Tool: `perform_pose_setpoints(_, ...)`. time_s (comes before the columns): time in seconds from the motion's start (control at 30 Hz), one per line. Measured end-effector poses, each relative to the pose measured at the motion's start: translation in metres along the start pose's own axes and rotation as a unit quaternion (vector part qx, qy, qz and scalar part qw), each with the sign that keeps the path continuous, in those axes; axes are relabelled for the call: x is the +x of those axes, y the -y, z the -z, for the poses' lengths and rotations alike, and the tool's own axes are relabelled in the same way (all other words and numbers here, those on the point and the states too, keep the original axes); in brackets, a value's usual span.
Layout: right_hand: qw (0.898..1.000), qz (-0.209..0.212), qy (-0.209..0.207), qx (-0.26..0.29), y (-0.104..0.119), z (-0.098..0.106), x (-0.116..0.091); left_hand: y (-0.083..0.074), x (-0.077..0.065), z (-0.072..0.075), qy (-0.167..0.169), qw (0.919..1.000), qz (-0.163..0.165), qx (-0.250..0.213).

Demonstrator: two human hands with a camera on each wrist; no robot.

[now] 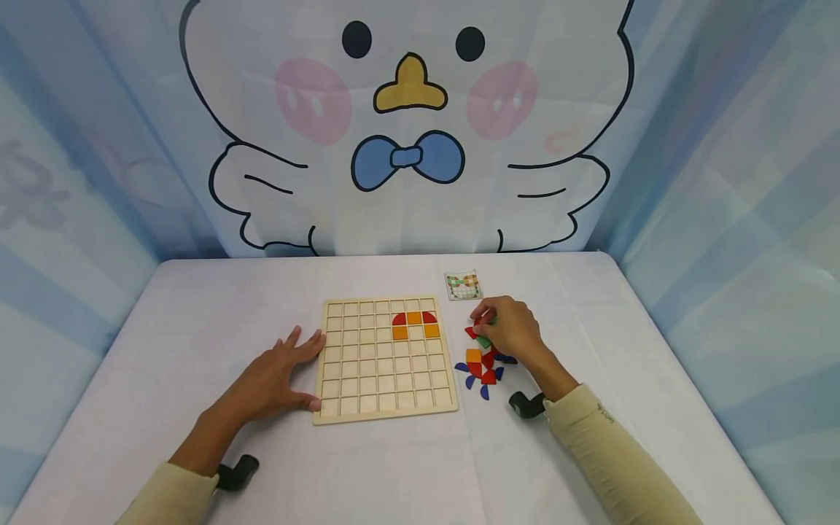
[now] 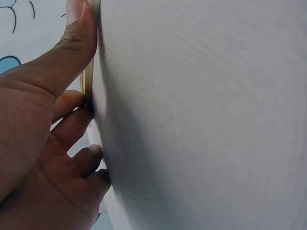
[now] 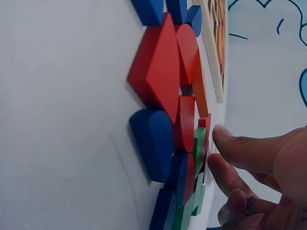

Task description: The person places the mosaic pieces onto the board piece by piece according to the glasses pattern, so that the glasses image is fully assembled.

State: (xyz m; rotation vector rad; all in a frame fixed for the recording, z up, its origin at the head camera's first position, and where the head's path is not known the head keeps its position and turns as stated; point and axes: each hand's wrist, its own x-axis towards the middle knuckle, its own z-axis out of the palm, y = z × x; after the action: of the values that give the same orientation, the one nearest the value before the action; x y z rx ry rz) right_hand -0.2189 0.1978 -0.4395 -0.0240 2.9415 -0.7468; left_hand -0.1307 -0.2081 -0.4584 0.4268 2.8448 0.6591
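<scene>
Along the left edge of the wooden grid board (image 1: 386, 364), resting the left hand (image 1: 271, 377) with fingers straight and spread, touching the rim with thumb and fingertips. To the right of the board, bending the right hand (image 1: 514, 326) over a loose cluster of coloured pieces (image 1: 488, 360), poising thumb and forefinger with tips apart, close to the red and green ones. Being unable to tell from these views whether pinching a piece there or merely hovering beside it.

In the board's upper right, showing three orange squares (image 1: 413, 318) and two red rounded pieces (image 1: 399, 319) set into cells, flanking the topmost square with the red pair. Among the cluster, mixing angular red pieces (image 1: 488, 377) with blue pieces (image 1: 462, 367), green pieces (image 1: 483, 341) and a loose orange square (image 1: 473, 355). Beyond the cluster, lying flat on the white worktop (image 1: 394, 467) as a small patterned card (image 1: 464, 285), near the board's far right corner.
</scene>
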Motion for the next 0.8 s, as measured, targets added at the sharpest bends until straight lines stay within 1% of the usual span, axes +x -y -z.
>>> perform_pose_setpoints(0.17, 1.0, 0.007, 0.017, -0.017, -0.002, -0.003, 0.002, 0.001, 0.0, 0.0, -0.002, 1.0, -0.003, -0.002)
perform_pose_setpoints(0.3, 0.999, 0.013, 0.026, -0.018, 0.001, -0.004, 0.0, 0.0, 0.0, 0.0, 0.0, 1.0, -0.005, -0.003)
perform_pose_setpoints(0.43, 0.999, 0.022, 0.043, -0.016, 0.007, -0.004, -0.002, 0.0, -0.001, 0.001, 0.001, 1.0, -0.005, -0.007)
perform_pose_setpoints(0.63, 0.997, 0.045, 0.065, 0.01, 0.012, -0.003, -0.004, 0.0, -0.001, 0.001, -0.001, 0.9999, -0.003, -0.011)
perform_pose_setpoints(0.8, 0.995, 0.068, 0.072, 0.03, 0.016, -0.003, -0.007, 0.0, 0.0, 0.001, -0.002, 1.0, -0.003, -0.007)
